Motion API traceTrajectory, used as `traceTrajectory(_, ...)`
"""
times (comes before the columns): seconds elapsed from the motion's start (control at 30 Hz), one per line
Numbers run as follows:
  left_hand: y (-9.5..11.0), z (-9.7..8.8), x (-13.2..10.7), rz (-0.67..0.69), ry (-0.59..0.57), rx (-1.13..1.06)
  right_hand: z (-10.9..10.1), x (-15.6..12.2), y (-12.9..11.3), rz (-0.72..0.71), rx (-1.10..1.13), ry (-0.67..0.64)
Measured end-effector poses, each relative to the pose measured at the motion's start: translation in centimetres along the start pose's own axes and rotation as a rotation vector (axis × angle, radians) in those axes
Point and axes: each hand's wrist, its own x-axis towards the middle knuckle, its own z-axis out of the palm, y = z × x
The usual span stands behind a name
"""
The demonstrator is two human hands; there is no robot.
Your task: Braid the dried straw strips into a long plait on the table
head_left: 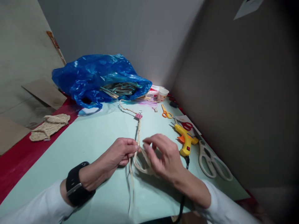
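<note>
Head view: the left hand [123,151] has its fingers pinched on a straw-coloured braid [139,132], which runs toward the near side of the worktop [98,133] from a pink binder clip [138,116]. The right hand [164,155] is beside it, fingers curled and slightly parted near loose strands [142,170]; whether they grip any, I cannot tell. A yellow glue gun [187,140] lies close, its black cord [187,161] passing under the right forearm [191,188]. Beyond sits a blue bag [93,74].

From here I see a white left sleeve [44,203] at lower left, a wide black wristband [80,196] with a silvery bar [74,189], and a white right sleeve [225,200] at lower right.
</note>
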Motion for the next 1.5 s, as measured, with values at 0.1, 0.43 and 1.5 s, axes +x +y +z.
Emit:
traceTrajectory(0.1, 0.0, 0.2, -0.2, 0.014, 0.008, 0.052, -0.4, 1.2, 1.0, 0.328, 0.322, -0.185)
traceTrajectory(0.43, 0.2, 0.0, 0.0, 0.157, 0.067, 0.557, 1.1, 1.5, 1.9, 0.491, 0.752, -0.523)
traceTrajectory(1.5, 0.6, 1.1, -1.4, 0.404, 0.408, 1.073, 1.1, 0.7, 1.1, 0.667, 0.966, -0.304)
